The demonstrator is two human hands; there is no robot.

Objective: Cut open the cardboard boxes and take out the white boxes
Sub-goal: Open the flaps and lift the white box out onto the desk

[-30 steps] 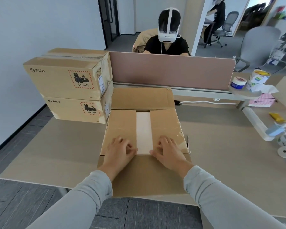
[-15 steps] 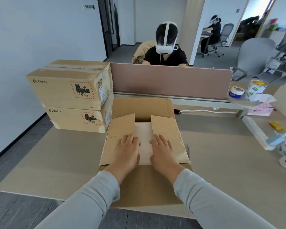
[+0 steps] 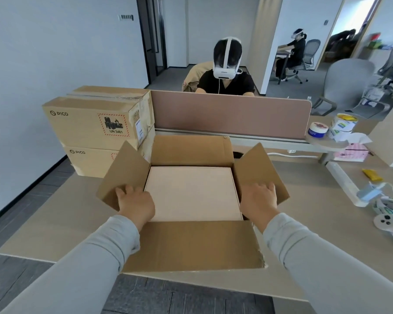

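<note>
An opened cardboard box [image 3: 191, 245] sits on the desk in front of me, all flaps spread. Inside it lies a white box [image 3: 192, 192], its flat top fully exposed. My left hand [image 3: 135, 203] presses on the left side flap [image 3: 123, 173], pushing it outward, fingers straight. My right hand [image 3: 259, 200] presses the right side flap [image 3: 259, 168] outward the same way. Two sealed PICO cardboard boxes [image 3: 93, 123] are stacked at the back left.
A pink desk divider [image 3: 229, 114] runs behind the box, with a person in a headset seated beyond it. Tape rolls [image 3: 343, 125], a tissue pack [image 3: 352, 150], a yellow item [image 3: 371, 174] and a white controller [image 3: 386, 220] lie at the right.
Both hands have moved apart from the middle, folding the two inner side flaps up and outward. The white box's top, earlier seen only as a strip, is now uncovered.
</note>
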